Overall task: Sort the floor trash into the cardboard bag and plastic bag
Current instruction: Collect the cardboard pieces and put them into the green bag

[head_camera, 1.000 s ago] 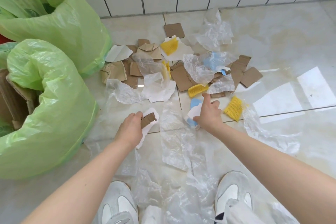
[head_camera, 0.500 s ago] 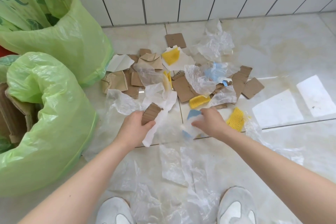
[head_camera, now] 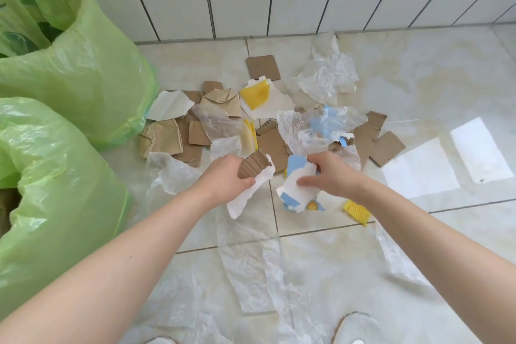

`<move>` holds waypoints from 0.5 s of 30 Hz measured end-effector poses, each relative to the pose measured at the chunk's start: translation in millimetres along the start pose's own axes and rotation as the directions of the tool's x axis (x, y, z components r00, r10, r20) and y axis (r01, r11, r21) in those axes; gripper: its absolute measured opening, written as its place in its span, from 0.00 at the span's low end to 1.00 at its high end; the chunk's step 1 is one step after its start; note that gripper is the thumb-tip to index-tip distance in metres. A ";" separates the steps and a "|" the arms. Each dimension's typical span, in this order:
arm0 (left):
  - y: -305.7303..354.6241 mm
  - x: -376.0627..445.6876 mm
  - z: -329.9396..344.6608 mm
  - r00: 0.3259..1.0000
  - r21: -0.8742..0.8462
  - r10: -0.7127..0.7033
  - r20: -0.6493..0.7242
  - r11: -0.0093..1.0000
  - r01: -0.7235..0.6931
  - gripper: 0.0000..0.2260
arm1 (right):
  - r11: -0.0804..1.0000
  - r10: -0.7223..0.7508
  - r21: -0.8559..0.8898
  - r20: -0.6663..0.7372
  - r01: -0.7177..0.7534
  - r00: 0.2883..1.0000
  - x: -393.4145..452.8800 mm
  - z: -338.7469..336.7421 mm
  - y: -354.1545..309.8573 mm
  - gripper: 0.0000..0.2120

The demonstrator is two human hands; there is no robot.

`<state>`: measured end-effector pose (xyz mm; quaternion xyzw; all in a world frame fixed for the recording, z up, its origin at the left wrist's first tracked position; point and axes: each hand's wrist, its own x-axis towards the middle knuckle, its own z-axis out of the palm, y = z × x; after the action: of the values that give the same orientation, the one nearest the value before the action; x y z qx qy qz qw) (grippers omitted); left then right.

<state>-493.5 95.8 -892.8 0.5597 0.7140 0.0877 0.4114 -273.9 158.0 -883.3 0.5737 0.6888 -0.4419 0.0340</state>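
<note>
My left hand (head_camera: 224, 177) grips a brown corrugated cardboard scrap (head_camera: 253, 167) backed with torn white paper. My right hand (head_camera: 332, 176) holds a white and blue card piece (head_camera: 296, 190) lifted off the floor, close beside the left hand. Behind them lies a pile of brown cardboard pieces (head_camera: 272, 145), yellow-printed scraps (head_camera: 255, 93) and clear plastic film (head_camera: 329, 72). Two green bags stand at the left: the near one (head_camera: 58, 198) shows cardboard inside at its left edge, the far one (head_camera: 83, 64) holds green plastic.
A yellow scrap (head_camera: 357, 211) lies right of my right hand. Clear plastic sheets (head_camera: 251, 268) cover the floor tiles in front of my feet. A white tiled wall (head_camera: 279, 0) closes the back. The tip of a white shoe (head_camera: 354, 327) shows at the bottom.
Both hands rose from the floor with their pieces and came closer together. The right hand lifted the white and blue piece. The view tilted up, so the shoes slid down out of frame.
</note>
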 end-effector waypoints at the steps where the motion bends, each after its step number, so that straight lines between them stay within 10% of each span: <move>1: -2.6 3.5 1.9 1.000 0.053 0.022 -0.020 0.998 -0.021 0.10 | 1.000 -0.011 -0.020 0.004 0.011 1.000 -2.9 2.4 3.6 0.17; 9: -16.1 31.5 -12.9 0.979 0.312 0.042 -0.201 0.950 0.023 0.21 | 1.000 -0.010 -0.025 -0.056 0.008 0.998 14.3 -26.0 -9.6 0.17; 15: -14.4 20.3 -12.8 0.852 -0.010 -0.211 -0.479 0.972 0.235 0.11 | 0.982 0.081 -0.137 -0.314 -0.130 0.946 24.5 -61.3 -2.8 0.25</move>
<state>-513.4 112.7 -902.9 0.4442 0.8551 0.1568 0.2167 -256.3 216.5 -858.1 0.6671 0.6864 -0.2894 -0.0052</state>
